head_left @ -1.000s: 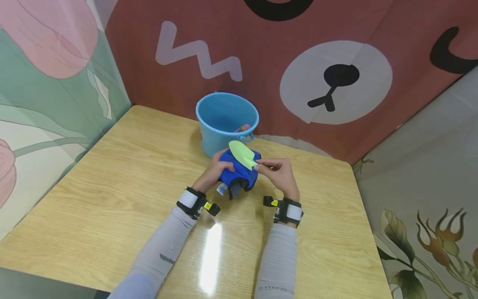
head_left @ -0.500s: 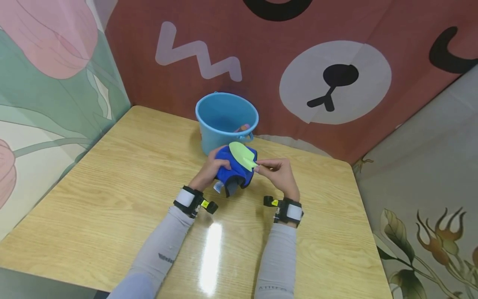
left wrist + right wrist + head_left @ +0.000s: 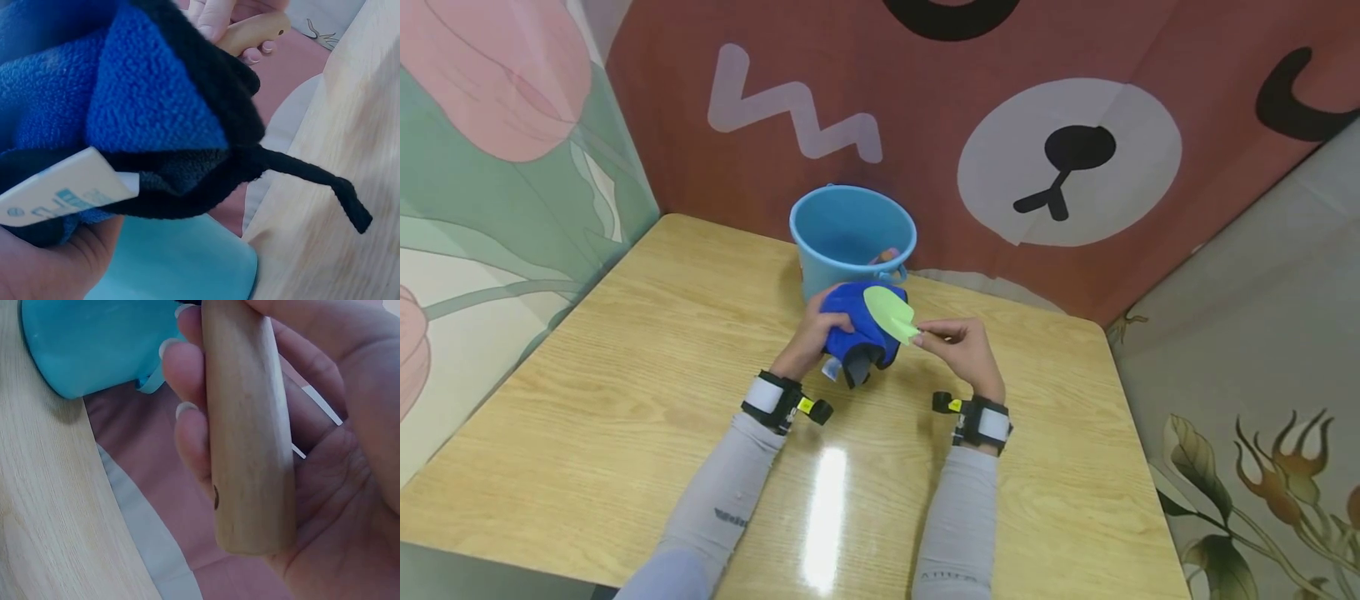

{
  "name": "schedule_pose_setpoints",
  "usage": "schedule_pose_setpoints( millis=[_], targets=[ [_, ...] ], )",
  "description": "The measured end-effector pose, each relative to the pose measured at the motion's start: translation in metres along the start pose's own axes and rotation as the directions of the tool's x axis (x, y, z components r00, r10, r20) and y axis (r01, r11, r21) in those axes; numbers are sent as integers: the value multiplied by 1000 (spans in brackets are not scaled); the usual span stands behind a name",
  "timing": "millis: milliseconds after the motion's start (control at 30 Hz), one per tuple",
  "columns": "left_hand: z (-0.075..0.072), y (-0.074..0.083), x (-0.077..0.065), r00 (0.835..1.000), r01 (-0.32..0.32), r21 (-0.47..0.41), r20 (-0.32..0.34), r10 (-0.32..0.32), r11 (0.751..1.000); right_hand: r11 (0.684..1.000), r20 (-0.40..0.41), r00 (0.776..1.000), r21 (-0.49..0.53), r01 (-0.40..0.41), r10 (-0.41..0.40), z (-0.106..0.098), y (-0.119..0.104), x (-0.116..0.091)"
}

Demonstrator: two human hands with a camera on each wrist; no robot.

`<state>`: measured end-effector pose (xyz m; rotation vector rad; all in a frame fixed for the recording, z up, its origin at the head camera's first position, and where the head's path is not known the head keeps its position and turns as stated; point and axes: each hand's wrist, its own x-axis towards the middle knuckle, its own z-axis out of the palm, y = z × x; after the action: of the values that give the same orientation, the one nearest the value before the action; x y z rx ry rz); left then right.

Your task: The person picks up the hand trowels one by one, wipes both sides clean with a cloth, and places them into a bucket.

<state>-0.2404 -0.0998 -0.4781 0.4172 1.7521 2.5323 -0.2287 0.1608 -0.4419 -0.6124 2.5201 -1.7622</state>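
Observation:
My left hand (image 3: 808, 335) grips a blue fleece item (image 3: 852, 312) with black edging, its thumb lying over the cloth. In the left wrist view a white label (image 3: 62, 194) and a black cord (image 3: 306, 167) hang from its edge, and a grey lining shows in the opening. A light green hand trowel (image 3: 887, 310) is in my right hand (image 3: 961, 348), pinched near where blade meets handle. Its wooden handle (image 3: 250, 431) lies along the palm in the right wrist view. From the head, the blade overlaps the fleece; whether they touch, I cannot tell.
A light blue bucket (image 3: 820, 265) stands just behind both hands, near the back edge of the wooden table (image 3: 647, 358). Something small and pinkish-orange (image 3: 889, 255) shows inside it. Printed cloth (image 3: 925, 108) hangs right behind the table.
My left hand has shifted left and slightly away from me with the fleece. The trowel in my right hand has barely moved, so its blade now overlaps the fleece's right part.

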Motion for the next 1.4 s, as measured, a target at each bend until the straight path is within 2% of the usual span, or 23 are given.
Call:
schedule_pose_setpoints(
  millis=[100, 400, 533, 767, 933, 1200, 1400],
  targets=[
    [-1, 0, 0, 1000, -10, -8, -10, 10, 1000, 1000, 0, 1000, 2, -13, 13, -1, 2, -1],
    [-6, -2, -3, 998, -42, -45, -57, 39, 998, 999, -17, 999, -19, -28, 27, -7, 32, 2],
    [-6, -1, -4, 996, -61, -57, -71, 57, 997, 999, -29, 999, -37, -28, 27, -8, 33, 0],
    [-2, -1, -5, 997, -55, -100, -50, 50, 993, 997, -57, 998, -65, -29, 25, -14, 31, -6],
    [0, 1, -3, 996, -76, -127, -55, 70, 989, 997, -61, 998, -77, -30, 26, -18, 32, -8],
    [-1, 5, 0, 992, -111, -121, -74, 102, 986, 992, -71, 995, -100, -73, 66, -24, 31, -9],
    [0, 12, 1, 991, -121, -139, -73, 111, 983, 987, -126, 989, -130, -93, 76, -33, 40, -14]
  ],
)
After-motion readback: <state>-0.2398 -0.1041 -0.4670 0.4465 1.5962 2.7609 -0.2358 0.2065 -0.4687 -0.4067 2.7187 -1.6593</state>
